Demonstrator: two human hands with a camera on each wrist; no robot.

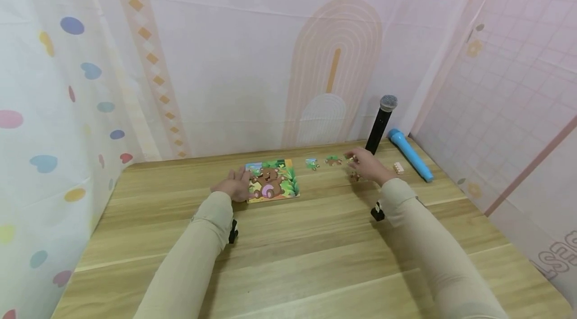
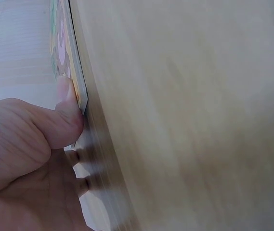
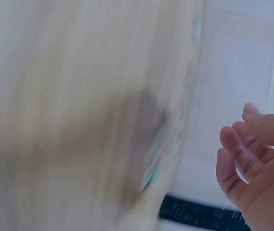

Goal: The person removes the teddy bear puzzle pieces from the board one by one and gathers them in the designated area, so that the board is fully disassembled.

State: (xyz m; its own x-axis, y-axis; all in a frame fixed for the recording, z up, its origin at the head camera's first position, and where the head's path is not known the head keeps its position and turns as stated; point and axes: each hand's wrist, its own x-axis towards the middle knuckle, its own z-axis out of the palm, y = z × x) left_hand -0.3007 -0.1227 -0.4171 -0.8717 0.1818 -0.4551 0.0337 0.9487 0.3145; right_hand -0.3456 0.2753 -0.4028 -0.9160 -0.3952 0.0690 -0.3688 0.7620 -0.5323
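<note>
A puzzle board (image 1: 272,184) with a brown cartoon bear lies flat at the table's back middle. My left hand (image 1: 234,185) is at its left edge; in the left wrist view, the thumb (image 2: 67,103) rests on the corner of the board, with the other fingers partly hidden. Over loose puzzle pieces to the right is my right hand (image 1: 367,165), its fingers loosely bent with nothing between them in the right wrist view. One piece (image 1: 355,177) lies below that hand, partly covered. Two more pieces, a blue-green one (image 1: 312,164) and a brown-green one (image 1: 333,160), lie between board and hand.
A black microphone (image 1: 379,126) stands upright behind my right hand. To its right lies a blue microphone-shaped object (image 1: 411,155), with a small pale block (image 1: 398,168) nearby. Patterned curtains (image 1: 225,58) hang along the table's back and sides.
</note>
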